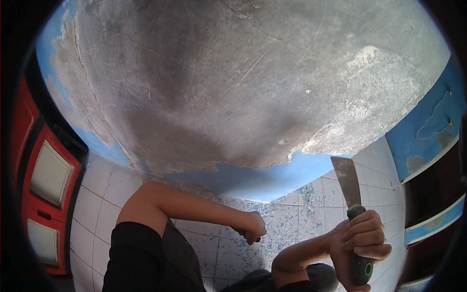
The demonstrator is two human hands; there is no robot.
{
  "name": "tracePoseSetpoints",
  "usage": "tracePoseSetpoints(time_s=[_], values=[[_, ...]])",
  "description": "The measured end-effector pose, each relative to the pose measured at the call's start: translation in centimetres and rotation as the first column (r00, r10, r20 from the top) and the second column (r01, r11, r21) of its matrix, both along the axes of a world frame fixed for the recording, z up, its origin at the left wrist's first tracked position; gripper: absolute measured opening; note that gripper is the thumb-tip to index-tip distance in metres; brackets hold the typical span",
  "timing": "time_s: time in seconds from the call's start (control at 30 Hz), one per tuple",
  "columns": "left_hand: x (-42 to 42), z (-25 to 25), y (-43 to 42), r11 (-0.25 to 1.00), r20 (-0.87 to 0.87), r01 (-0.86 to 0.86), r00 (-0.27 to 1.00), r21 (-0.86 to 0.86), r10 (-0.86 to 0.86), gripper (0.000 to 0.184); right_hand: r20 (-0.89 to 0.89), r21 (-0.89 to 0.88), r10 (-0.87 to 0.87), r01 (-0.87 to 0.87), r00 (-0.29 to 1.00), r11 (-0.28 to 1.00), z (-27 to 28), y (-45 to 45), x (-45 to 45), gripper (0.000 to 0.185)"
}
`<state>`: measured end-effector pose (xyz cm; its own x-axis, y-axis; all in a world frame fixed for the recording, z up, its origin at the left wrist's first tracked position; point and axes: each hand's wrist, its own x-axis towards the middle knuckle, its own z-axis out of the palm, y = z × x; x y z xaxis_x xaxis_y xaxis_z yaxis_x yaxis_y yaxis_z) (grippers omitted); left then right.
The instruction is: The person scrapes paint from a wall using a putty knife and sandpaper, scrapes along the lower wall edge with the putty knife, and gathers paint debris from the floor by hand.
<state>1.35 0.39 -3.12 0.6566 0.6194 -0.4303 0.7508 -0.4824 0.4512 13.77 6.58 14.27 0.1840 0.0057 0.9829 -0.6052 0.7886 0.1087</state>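
My right hand [362, 243] is wrapped round the dark green handle of a scraper [346, 182], whose flat metal blade points up, near the wall's lower right edge. My left hand [252, 226] is closed, low in front of the wall; a small dark piece of something shows at its fingers, too hidden to name. Before me rises a wall [219, 87] of bare grey plaster, with blue paint [262, 181] left along its bottom and left edges.
Paint flakes [287, 221] lie scattered over the white floor tiles [104, 199]. A red door with pale panels [52, 170] stands at the left. At the right are another blue wall [428, 131] with a thin wire and dark openings below it.
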Motion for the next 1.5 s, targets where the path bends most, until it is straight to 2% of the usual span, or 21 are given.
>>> tracePoseSetpoints(time_s=[0.03, 0.17, 0.23, 0.33, 0.43, 0.47, 0.53, 0.6, 0.67, 0.77, 0.83, 0.9, 1.0, 1.03, 1.07, 1.1, 1.13, 1.23, 1.37, 1.4, 1.5], values=[[0.1, -0.1, -0.2, 0.999, 0.007, -0.009, 1.000, -0.046, 0.010, 0.022, -0.104, -0.019, -0.002, 0.000, 0.995, 1.000, -0.2, 0.5, -0.4, 0.058], [0.0, 1.3, 0.4, 1.000, 0.033, 0.006, 0.999, -0.026, -0.005, 0.022, 0.251, -0.228, 0.076, -0.017, 0.965, 0.973, 0.0, 1.5, -5.3, 0.057], [0.1, 2.1, 0.5, 1.000, -0.010, -0.022, 1.000, 0.013, 0.022, 0.022, -0.352, -0.400, -0.342, 0.190, 0.871, 0.896, -0.4, 0.1, -4.9, 0.043], [-0.3, 2.2, 0.3, 1.000, -0.026, -0.018, 0.999, 0.001, 0.018, 0.024, 0.003, 0.044, 0.023, -0.023, 1.000, 0.999, -0.7, 0.6, -1.2, 0.034], [-0.3, 1.1, 0.8, 0.998, -0.027, -0.016, 1.000, -0.062, 0.014, 0.025, 0.080, -0.353, -0.039, 0.065, 0.996, 0.933, 0.1, 1.4, -6.6, 0.049], [-0.4, 0.7, 1.1, 0.995, -0.052, -0.037, 0.998, -0.098, 0.032, 0.026, 0.073, -0.349, -0.042, 0.065, 0.996, 0.935, 0.1, 1.8, -6.3, 0.049], [-0.2, 1.3, 0.7, 0.998, -0.032, -0.047, 0.998, -0.052, 0.046, 0.027, 0.065, -0.178, -0.296, 0.303, 0.953, 0.936, 0.0, 2.3, -4.9, 0.065], [-0.6, 1.6, 1.1, 0.997, -0.002, -0.073, 0.997, 0.004, 0.073, 0.028, 0.052, -0.027, -0.120, 0.121, 0.991, 0.992, 1.7, -0.6, -2.2, 0.068], [-0.3, 1.3, 0.9, 0.999, -0.040, -0.028, 0.999, -0.031, 0.027, 0.028, 0.032, 0.146, -0.174, 0.168, 0.984, 0.975, 2.0, -0.2, -1.6, 0.065], [-0.3, 0.4, 1.0, 0.999, -0.034, -0.017, 0.999, -0.041, 0.016, 0.028, 0.245, -0.285, 0.015, 0.057, 0.969, 0.957, 0.6, 2.9, -4.3, 0.053], [-0.4, 1.7, 1.2, 0.999, -0.056, -0.019, 0.998, -0.038, 0.017, 0.028, 0.245, -0.324, 0.111, -0.027, 0.963, 0.946, 1.3, 3.0, -4.0, 0.056], [-0.2, 2.2, 1.1, 0.999, -0.068, -0.024, 0.997, -0.036, 0.022, 0.029, -0.109, -0.312, -0.092, 0.054, 0.990, 0.948, 1.3, 1.2, -3.3, 0.052], [0.2, 1.4, 0.9, 0.999, -0.094, -0.003, 0.996, -0.052, -0.002, 0.028, 0.070, 0.075, -0.104, 0.098, 0.992, 0.992, 1.2, 1.3, -1.2, 0.048], [0.2, 0.6, 1.0, 0.997, -0.090, 0.012, 0.996, -0.075, -0.019, 0.028, 0.066, -0.008, -0.340, 0.341, 0.938, 0.940, -0.4, 3.4, -2.1, 0.047], [0.2, 0.3, 1.1, 0.996, -0.091, 0.026, 0.995, -0.089, -0.034, 0.028, 0.279, -0.044, -0.508, 0.539, 0.815, 0.841, -1.4, 4.8, -3.8, 0.046], [0.5, 0.3, 1.0, 0.996, -0.097, 0.028, 0.995, -0.083, -0.036, 0.028, 0.487, -0.132, -0.535, 0.663, 0.690, 0.737, -1.9, 5.9, -5.9, 0.050], [0.8, 0.1, 0.8, 0.996, -0.086, 0.007, 0.996, -0.087, -0.015, 0.028, 0.589, -0.281, -0.300, 0.538, 0.751, 0.795, -3.3, 6.5, -6.2, 0.050], [-0.2, 0.5, 1.7, 0.995, -0.058, -0.043, 0.998, -0.093, 0.037, 0.029, 0.307, -0.401, -0.259, 0.372, 0.916, 0.837, -3.1, 5.5, -4.8, 0.057], [-0.1, -1.0, 2.1, 0.992, -0.065, 0.001, 0.998, -0.128, -0.010, 0.029, -0.128, -0.182, -0.142, 0.117, 0.982, 0.976, 2.6, 0.7, -2.4, 0.051], [-0.2, -0.4, 1.9, 0.991, -0.039, -0.016, 0.999, -0.132, 0.011, 0.029, -0.064, -0.102, -0.107, 0.100, 0.992, 0.990, 2.9, 0.3, -1.3, 0.050], [0.2, -1.3, 2.3, 0.992, -0.022, -0.011, 1.000, -0.127, 0.008, 0.029, -0.312, -0.287, -0.606, 0.535, 0.732, 0.794, 0.6, 5.2, -2.0, 0.053]])
